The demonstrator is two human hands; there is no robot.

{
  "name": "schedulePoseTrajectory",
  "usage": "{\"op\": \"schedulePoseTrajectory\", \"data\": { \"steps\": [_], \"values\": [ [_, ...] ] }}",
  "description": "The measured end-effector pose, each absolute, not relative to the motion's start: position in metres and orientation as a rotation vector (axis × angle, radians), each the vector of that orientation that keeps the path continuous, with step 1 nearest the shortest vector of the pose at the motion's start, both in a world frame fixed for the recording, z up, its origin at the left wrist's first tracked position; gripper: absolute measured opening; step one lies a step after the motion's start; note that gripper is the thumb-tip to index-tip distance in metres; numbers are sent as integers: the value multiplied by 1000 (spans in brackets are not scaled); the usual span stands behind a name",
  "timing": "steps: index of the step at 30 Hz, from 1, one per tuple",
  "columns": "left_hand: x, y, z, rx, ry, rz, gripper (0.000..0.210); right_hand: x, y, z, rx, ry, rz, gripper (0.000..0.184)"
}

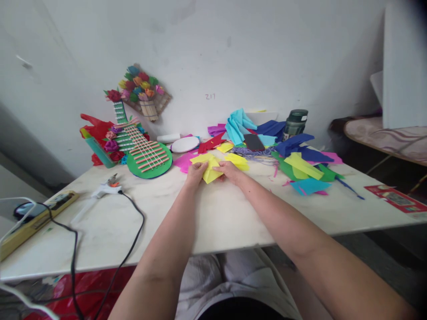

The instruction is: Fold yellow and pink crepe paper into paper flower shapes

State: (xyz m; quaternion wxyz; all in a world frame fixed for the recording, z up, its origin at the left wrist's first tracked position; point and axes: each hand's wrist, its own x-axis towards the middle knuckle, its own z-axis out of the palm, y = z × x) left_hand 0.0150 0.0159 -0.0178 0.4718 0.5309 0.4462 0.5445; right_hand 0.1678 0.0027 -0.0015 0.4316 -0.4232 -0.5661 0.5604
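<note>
Over a pale worktop [227, 218], a yellow sheet [209, 172] is spanning two hands: the left hand [197, 171] is pinching its left side, the right hand's [227, 170] grip its right. Pink paper [183, 162] is lying just beyond the left.

head camera looks forward and down across the table [230, 218], seemingly near.

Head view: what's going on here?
A person's left hand and right hand hold yellow paper between them, over the table. More coloured paper lies piled to the right. A green craft instrument with strings is off to the left, apart from both hands.
</note>
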Motion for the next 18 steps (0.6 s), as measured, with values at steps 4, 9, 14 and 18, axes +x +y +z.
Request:
{"op": "schedulePoseTrajectory", "data": {
  "steps": [4, 9, 14, 18],
  "values": [
    [13, 20, -20, 1386, 1174, 1363, 35, 168, 3, -2, -1063, -1411, 1411, 14],
    [14, 20, -18, 1406, 1192, 1364, 34, 167, 5, -3, -1121, -1425, 1341, 8],
    [15, 14, -16, 1365, 1139, 1337, 37, 165, 4, -3, -1134, -1434, 1310, 5],
    [17, 9, -12, 1261, 1080, 1371, 40, 165, 3, -2, -1110, -1437, 1295, 6]
  ]
}}
